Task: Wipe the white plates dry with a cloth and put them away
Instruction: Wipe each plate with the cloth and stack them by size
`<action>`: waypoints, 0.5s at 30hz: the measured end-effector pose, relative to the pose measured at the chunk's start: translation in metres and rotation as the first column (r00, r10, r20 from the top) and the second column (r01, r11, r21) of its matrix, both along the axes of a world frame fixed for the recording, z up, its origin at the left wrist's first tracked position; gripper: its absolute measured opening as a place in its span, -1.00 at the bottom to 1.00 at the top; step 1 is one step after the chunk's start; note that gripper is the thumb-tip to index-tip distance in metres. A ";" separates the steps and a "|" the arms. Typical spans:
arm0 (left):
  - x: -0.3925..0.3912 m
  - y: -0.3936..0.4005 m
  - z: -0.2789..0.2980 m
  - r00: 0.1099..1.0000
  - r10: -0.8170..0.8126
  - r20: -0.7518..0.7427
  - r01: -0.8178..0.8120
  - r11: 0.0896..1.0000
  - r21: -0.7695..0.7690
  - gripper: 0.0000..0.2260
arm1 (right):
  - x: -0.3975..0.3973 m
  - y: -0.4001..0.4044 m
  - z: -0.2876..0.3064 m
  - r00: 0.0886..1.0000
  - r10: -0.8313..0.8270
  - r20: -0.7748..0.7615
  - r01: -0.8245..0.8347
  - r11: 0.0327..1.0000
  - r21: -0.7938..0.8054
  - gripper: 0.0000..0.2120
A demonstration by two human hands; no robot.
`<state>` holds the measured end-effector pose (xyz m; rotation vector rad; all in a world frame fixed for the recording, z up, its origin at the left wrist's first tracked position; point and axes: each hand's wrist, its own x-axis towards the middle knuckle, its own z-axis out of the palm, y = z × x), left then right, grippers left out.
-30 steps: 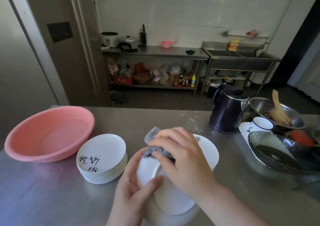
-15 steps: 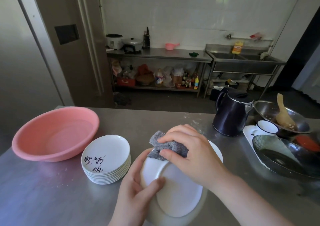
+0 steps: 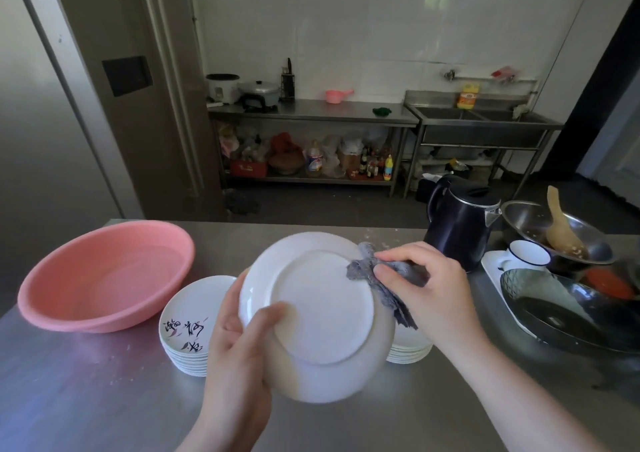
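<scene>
You have lifted and tipped the white plate (image 3: pixel 317 316) since a moment ago, underside facing you. Your left hand (image 3: pixel 239 354) is gripping its lower rim above the steel counter (image 3: pixel 86 399), steadying it, while your right hand (image 3: pixel 426 288) is pinching the grey cloth (image 3: pixel 372 275) over the far edge.

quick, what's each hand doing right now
Left hand: closed on the lower left edge of the white plate, thumb on its underside.
Right hand: fingers closed on the grey cloth, at the plate's rim.

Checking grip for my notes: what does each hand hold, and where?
Left hand grips the plate by its lower-left rim; right hand pinches the cloth against its right edge.
</scene>
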<state>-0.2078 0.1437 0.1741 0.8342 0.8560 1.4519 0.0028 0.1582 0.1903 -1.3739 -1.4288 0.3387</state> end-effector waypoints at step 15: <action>0.052 0.011 0.034 0.938 0.254 0.236 -0.243 0.967 -0.075 -0.60 | -0.074 -0.022 -0.039 0.972 -0.231 0.032 0.181 0.835 0.520 -0.87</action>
